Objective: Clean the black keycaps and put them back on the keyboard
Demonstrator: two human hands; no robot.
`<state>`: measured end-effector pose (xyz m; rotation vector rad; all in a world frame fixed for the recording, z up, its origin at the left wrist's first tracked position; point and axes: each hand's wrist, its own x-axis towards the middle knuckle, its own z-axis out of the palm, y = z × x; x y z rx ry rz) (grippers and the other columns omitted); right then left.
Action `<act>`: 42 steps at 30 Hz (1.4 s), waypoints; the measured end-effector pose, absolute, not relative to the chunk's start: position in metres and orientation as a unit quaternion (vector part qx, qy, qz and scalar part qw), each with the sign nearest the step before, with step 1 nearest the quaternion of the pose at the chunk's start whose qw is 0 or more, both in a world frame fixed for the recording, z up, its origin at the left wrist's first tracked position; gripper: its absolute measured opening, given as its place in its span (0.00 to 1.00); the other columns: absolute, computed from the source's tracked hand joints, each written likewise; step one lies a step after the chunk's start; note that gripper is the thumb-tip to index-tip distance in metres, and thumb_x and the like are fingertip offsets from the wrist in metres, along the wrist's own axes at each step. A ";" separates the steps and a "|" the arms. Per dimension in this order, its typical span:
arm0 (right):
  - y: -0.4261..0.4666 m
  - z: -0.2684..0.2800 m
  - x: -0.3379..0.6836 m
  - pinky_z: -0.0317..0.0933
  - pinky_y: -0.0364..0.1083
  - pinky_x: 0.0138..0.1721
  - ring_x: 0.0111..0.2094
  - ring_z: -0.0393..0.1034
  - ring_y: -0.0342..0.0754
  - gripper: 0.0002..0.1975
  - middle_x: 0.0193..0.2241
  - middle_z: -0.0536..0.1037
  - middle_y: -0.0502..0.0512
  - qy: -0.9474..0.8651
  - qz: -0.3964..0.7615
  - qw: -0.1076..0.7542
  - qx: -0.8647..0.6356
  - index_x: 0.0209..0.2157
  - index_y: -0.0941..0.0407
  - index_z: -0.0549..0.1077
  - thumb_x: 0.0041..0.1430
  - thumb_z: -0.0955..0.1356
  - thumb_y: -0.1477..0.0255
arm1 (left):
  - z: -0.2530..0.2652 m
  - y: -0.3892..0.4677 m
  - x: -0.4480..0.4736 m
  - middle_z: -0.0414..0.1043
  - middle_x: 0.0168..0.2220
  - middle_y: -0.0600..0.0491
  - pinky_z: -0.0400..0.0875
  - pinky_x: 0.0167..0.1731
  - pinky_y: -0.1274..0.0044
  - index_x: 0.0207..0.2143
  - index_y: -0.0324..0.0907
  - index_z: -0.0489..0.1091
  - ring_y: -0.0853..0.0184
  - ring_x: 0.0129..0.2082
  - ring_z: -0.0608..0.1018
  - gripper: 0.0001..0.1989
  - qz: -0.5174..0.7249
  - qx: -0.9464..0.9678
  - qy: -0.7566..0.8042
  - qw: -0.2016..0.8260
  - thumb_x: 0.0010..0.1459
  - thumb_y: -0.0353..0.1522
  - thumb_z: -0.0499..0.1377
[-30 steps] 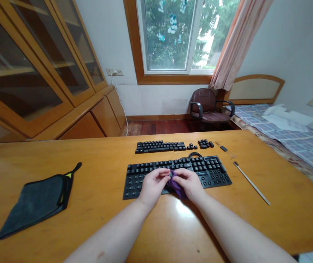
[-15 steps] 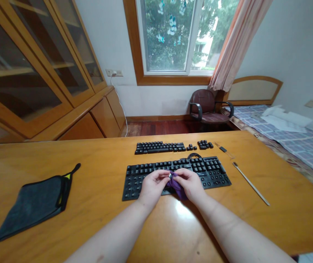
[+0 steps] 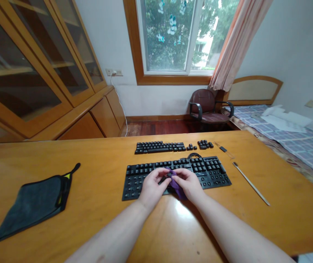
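Note:
My left hand (image 3: 154, 185) is closed, thumb and fingertips pinching a small dark keycap (image 3: 170, 175) that is mostly hidden by fingers and cloth. Pressed against it is a purple cloth (image 3: 177, 189), held in my closed right hand (image 3: 189, 182). Both hands are close together over the black keyboard (image 3: 211, 179). Its upper rows still carry keycaps, while bare switches show in the lower rows and at the right. Behind it, loose black keycaps (image 3: 159, 147) are laid out in rows, with a smaller group of keycaps (image 3: 203, 144) to the right.
A thin brush (image 3: 251, 183) lies right of the keyboard, and a wire keycap puller (image 3: 223, 149) behind it. On the left is a folded dark grey cloth pouch (image 3: 40, 197) with a strap. Beyond the wooden table (image 3: 101, 226) stand a chair (image 3: 206, 106) and a bed.
My left fingers have turned the keycap: a pale, shiny face showed before, and a dark side shows now. The cloth has shifted slightly; my arms stay in place.

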<state>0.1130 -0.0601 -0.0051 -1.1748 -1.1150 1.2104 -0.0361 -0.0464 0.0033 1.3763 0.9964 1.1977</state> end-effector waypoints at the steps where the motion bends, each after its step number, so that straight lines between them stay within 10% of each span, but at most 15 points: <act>1: -0.060 -0.006 0.113 0.65 0.47 0.37 0.31 0.71 0.47 0.12 0.30 0.78 0.55 -0.464 0.509 0.533 -0.490 0.32 0.57 0.76 0.45 0.72 0.65 | 0.004 -0.046 -0.036 0.74 0.38 0.49 0.71 0.45 0.71 0.36 0.39 0.70 0.66 0.39 0.76 0.12 0.496 0.570 0.410 0.512 0.45 0.27 0.62; 18: -0.066 0.001 0.110 0.65 0.49 0.40 0.36 0.72 0.49 0.07 0.33 0.78 0.55 -0.496 0.508 0.528 -0.466 0.31 0.55 0.74 0.48 0.70 0.69 | 0.011 -0.052 -0.042 0.71 0.37 0.53 0.69 0.43 0.73 0.42 0.44 0.68 0.67 0.38 0.74 0.16 0.417 0.747 0.434 0.282 0.48 0.25 0.58; 42: -0.064 0.001 0.111 0.63 0.46 0.34 0.30 0.70 0.47 0.08 0.26 0.75 0.51 -0.506 0.475 0.510 -0.508 0.23 0.55 0.67 0.43 0.71 0.70 | 0.001 -0.049 -0.043 0.70 0.36 0.56 0.70 0.44 0.74 0.39 0.44 0.64 0.69 0.38 0.74 0.16 0.388 0.743 0.437 0.326 0.48 0.22 0.57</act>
